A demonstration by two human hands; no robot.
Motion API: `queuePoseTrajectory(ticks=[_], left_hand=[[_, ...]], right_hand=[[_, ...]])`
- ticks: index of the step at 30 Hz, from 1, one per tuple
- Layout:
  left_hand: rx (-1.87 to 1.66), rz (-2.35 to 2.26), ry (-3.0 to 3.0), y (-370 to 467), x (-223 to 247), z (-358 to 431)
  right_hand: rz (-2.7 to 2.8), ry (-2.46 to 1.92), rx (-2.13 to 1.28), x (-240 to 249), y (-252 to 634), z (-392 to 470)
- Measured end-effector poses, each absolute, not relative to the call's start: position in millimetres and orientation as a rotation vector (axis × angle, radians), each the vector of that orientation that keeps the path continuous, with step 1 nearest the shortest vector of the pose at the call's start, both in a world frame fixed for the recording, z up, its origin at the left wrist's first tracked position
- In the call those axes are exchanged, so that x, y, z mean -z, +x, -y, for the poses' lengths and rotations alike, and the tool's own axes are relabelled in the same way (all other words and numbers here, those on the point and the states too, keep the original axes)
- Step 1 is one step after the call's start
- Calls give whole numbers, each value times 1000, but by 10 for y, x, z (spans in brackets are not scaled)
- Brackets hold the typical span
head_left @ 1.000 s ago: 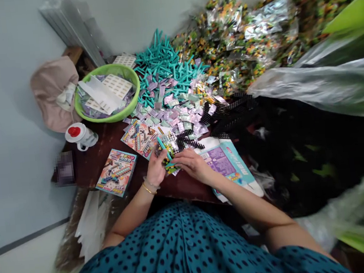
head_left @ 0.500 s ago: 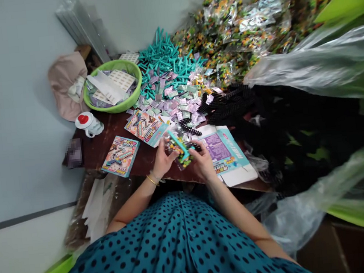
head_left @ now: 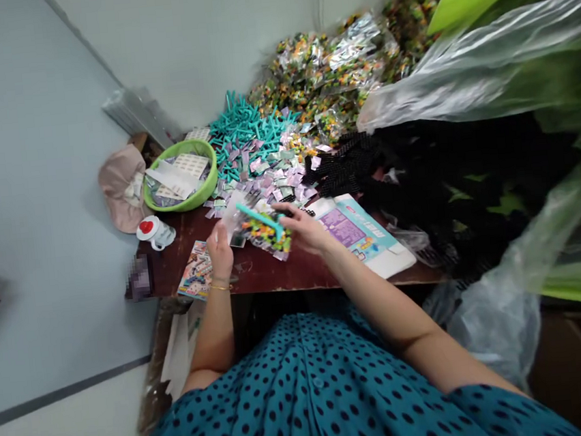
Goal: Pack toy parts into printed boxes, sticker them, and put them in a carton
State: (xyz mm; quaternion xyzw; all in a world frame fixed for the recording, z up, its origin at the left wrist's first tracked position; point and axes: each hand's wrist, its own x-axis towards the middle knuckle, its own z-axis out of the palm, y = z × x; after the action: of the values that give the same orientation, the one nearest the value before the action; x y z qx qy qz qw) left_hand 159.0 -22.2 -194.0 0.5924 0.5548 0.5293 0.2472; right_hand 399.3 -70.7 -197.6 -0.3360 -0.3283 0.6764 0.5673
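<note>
My left hand grips a small cardboard box, whose pale open end points up and away from me; its printed faces are mostly hidden. Close beside it, my right hand holds a clear bag of small multicoloured pieces with a teal stick lying across it. The bag is at the box's opening; I cannot tell whether any of it is inside. Left of my left hand, partly behind it, a printed box lies on the table.
A flattened purple-and-teal carton lies on the right. Behind are small sachets, teal sticks, bagged pieces and black lattice parts. A green basket and lidded mug stand left; a plastic-lined sack is at right.
My left hand has let go of the bag, moved left and picked up the box that lay behind. My right hand keeps the bag and stick. The view has shifted.
</note>
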Motion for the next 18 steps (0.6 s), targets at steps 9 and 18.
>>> queuePoseTrajectory(ticks=[9,18], left_hand=[[-1490,-1484,1539,2136,2360,516],[-1536,-1451,1615,2244,2391,538]], right_hand=[[1182,-1379,-1032,2262,4284,510],[1050,-1302,-1156,2162,4335,592]])
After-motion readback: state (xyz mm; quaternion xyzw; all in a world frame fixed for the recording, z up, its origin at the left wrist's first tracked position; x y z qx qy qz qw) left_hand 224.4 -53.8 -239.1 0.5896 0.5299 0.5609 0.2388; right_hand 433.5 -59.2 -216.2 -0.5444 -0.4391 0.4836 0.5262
